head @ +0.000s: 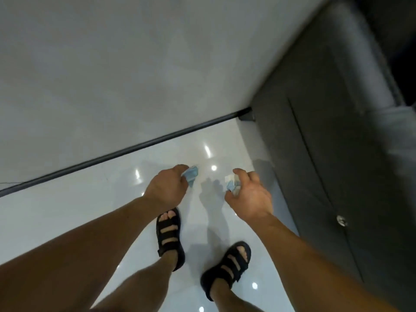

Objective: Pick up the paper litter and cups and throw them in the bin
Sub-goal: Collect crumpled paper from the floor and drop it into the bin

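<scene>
Glossy floor (56, 210); litter (191, 176) (231, 186) (crumpled) in hands (167, 188) (252, 197)

a single wide-angle view from the person's head looks steeply down past both forearms to the glossy floor (67, 210) and sandalled feet (170, 235). the left hand (167, 188) and right hand (249, 197) sit close, mid-frame. a wall (112, 75) and dark cabinet (315, 154) fill the upper part.

2 black sandals (170, 235) on glossy floor (67, 221) beside dark cabinet (326, 154).

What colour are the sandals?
The sandals are black, clearest in the head view.
</scene>
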`<act>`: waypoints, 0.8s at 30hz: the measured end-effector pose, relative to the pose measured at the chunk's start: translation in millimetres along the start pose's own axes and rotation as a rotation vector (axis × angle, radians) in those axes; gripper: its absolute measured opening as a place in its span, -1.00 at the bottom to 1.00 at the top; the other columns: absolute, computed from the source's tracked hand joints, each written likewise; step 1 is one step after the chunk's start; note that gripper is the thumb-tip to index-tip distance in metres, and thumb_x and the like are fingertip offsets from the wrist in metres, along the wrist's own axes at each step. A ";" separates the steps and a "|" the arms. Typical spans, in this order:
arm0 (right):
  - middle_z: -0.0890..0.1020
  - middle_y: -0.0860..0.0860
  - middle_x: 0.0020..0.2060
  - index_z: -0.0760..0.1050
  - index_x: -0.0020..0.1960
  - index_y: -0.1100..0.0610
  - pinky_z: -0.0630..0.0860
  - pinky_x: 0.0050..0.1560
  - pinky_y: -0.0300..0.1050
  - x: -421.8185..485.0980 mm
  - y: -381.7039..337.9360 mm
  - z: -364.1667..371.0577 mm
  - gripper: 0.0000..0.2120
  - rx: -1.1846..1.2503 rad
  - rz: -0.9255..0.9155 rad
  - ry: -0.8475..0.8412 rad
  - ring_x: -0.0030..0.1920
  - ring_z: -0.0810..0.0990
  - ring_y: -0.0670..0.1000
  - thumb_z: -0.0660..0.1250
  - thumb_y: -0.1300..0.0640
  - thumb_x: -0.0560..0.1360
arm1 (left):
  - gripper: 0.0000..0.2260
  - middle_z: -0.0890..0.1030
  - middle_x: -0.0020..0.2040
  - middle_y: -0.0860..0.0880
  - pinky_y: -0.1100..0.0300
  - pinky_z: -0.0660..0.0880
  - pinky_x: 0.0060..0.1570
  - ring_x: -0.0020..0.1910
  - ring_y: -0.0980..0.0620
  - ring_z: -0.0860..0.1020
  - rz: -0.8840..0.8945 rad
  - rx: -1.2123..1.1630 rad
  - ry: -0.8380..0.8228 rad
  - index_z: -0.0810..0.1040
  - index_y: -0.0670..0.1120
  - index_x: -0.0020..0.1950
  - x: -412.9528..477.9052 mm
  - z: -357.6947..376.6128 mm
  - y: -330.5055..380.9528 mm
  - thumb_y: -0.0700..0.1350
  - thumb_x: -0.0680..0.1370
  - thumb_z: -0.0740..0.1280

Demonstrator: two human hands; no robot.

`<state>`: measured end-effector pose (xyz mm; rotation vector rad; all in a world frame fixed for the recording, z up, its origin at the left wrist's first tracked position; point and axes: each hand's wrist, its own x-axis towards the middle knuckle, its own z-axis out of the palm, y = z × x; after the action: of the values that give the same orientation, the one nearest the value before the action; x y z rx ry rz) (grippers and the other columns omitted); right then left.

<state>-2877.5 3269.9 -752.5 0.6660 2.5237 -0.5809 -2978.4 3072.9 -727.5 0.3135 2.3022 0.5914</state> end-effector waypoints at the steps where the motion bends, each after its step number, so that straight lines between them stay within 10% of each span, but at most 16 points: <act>1: 0.39 0.00 0.27 0.23 0.45 -0.11 0.42 -0.06 -0.13 -17.4 -14.7 -27.9 -0.42 -0.012 -0.019 -0.005 0.12 0.51 0.08 0.29 -0.12 0.47 | -0.70 0.60 0.11 -0.12 0.24 0.40 -0.09 -0.05 -0.01 0.54 -0.007 -0.008 0.020 0.41 -0.05 0.36 -23.0 -23.1 10.5 -0.09 0.66 0.08; 12: 0.39 -0.05 0.26 0.24 0.43 -0.14 0.45 0.07 -0.10 -191.8 -156.5 -211.2 -0.43 -0.083 -0.395 0.043 0.18 0.48 0.04 0.28 -0.13 0.46 | -0.70 0.62 0.10 -0.09 0.20 0.45 -0.08 -0.05 -0.05 0.57 -0.203 -0.146 0.418 0.42 0.01 0.36 -269.8 -172.3 65.7 -0.08 0.65 0.10; 24: 0.41 -0.04 0.24 0.27 0.42 -0.13 0.44 -0.05 -0.16 -363.4 -274.8 -190.0 -0.43 -0.280 -0.807 -0.022 0.11 0.54 0.03 0.29 -0.15 0.44 | -0.72 0.63 -0.01 -0.05 0.20 0.45 -0.15 -0.17 0.01 0.53 -0.453 -0.384 0.732 0.44 0.01 0.32 -515.9 -147.9 -3.6 -0.08 0.64 0.10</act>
<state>-2806.3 3020.9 -332.2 -0.4897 2.7172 -0.4569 -2718.8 2823.4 -329.5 -0.7026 2.7173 0.9975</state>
